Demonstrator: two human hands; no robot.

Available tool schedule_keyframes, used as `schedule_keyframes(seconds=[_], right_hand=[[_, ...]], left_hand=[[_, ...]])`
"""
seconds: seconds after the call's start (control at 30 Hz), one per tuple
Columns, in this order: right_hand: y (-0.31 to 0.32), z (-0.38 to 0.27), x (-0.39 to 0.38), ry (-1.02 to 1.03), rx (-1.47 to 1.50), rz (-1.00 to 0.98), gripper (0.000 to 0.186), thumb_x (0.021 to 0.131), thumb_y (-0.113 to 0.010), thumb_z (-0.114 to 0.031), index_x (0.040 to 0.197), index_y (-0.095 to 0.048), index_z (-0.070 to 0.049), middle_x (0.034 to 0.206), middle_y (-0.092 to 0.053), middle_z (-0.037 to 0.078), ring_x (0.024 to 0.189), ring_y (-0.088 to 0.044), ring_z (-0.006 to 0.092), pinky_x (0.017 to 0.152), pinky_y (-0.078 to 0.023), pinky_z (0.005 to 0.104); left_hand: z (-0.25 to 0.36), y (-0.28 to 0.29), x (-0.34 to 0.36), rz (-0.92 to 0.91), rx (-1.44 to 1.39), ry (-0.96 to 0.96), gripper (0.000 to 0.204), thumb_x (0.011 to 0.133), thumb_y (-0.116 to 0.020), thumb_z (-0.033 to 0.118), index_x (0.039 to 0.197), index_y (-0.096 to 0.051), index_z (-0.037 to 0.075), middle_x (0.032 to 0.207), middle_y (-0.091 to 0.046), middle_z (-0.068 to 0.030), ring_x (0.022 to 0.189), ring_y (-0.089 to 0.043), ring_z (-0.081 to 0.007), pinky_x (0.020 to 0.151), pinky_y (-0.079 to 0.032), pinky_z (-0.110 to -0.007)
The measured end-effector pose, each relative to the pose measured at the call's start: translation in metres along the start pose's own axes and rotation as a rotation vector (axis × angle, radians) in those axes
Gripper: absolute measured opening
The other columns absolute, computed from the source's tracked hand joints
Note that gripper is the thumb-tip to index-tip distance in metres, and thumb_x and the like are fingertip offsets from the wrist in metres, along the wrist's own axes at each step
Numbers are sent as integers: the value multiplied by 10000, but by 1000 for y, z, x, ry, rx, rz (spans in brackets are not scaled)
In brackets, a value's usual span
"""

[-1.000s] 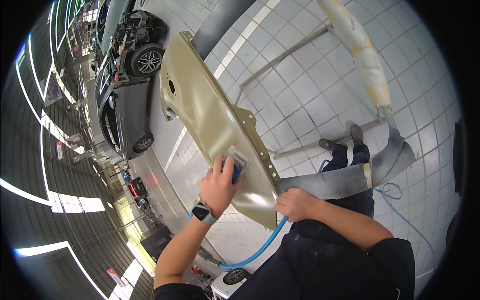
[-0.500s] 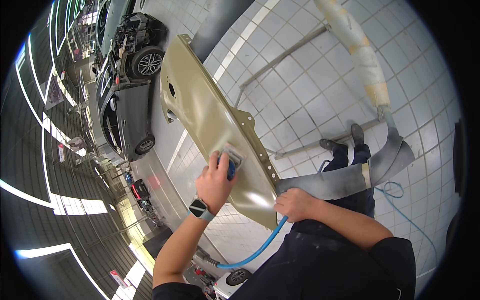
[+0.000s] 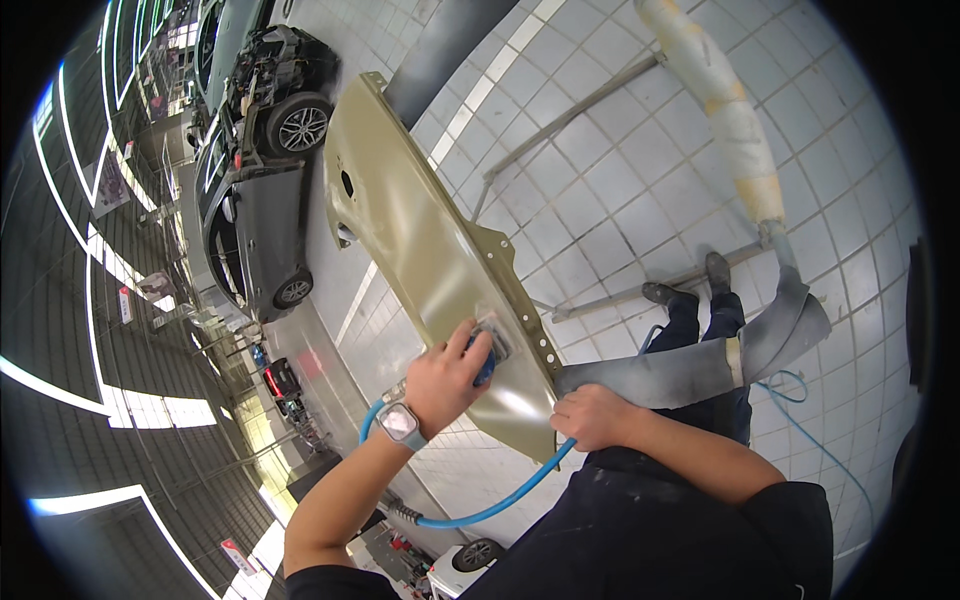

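An olive-beige car fender [image 3: 405,230] with holes along its flange lies on a padded stand [image 3: 650,375]. My left hand [image 3: 445,375] is closed round a blue-bodied sander [image 3: 485,355], whose pad rests on the fender's lower part, mostly hidden by my fingers; a watch is on that wrist. My right hand [image 3: 590,418] is closed on a blue hose [image 3: 500,505] at the fender's lower edge, beside the grey padded arm of the stand.
Grey cars [image 3: 260,230], one with its front stripped, stand at left. The stand's wrapped post [image 3: 735,130] and metal bars [image 3: 560,125] cross the tiled floor. My shoes [image 3: 665,295] show below the stand; a thin hose [image 3: 835,450] lies right. A white car [image 3: 455,570] is at bottom.
My left hand and the sander have moved down and right on the fender since half a second ago. The hose loop by my left wrist shows more. My right hand stays at the edge.
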State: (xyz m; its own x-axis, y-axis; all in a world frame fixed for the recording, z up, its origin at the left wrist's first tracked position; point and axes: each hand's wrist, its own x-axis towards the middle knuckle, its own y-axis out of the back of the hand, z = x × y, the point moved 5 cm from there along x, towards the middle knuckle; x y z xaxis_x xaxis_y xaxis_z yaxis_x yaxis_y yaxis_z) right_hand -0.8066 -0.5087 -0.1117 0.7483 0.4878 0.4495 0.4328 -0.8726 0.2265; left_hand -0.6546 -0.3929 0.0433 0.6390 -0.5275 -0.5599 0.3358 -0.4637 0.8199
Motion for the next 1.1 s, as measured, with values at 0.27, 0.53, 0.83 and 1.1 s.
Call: schedule_keyframes(seconds=[0.27, 0.53, 0.83, 1.1], right_hand=[[0, 0, 0, 0, 5, 40, 205, 653, -728, -172, 783, -575, -129, 784, -586, 39, 726, -638, 256, 629, -492, 407], [-2, -1, -1, -24, -11, -4, 165, 714, -736, -159, 801, -600, -125, 795, -610, 43, 740, -652, 257, 644, -499, 407], [3, -3, 1, -8, 6, 13, 169, 713, -733, -171, 785, -585, -132, 782, -600, 32, 735, -649, 245, 639, -491, 399], [3, -4, -3, 24, -27, 58, 159, 703, -710, -176, 764, -569, -135, 755, -571, 27, 703, -629, 240, 621, -478, 391]], left_hand=[[11, -6, -12, -45, -40, -54, 669, 719, -907, 207, 1317, -611, 151, 1423, -644, -132, 884, -767, -302, 694, -646, -404], [-6, -3, -7, -38, -28, 15, 658, 731, -890, 201, 1314, -589, 139, 1448, -625, -163, 876, -765, -313, 685, -645, -407], [20, -10, -23, 15, -80, 60, 624, 739, -899, 200, 1302, -634, 147, 1404, -669, -130, 886, -773, -306, 704, -639, -397], [-33, -10, 0, 326, -72, 456, 598, 773, -899, 267, 1305, -670, 119, 1355, -704, -135, 938, -773, -363, 731, -641, -436]])
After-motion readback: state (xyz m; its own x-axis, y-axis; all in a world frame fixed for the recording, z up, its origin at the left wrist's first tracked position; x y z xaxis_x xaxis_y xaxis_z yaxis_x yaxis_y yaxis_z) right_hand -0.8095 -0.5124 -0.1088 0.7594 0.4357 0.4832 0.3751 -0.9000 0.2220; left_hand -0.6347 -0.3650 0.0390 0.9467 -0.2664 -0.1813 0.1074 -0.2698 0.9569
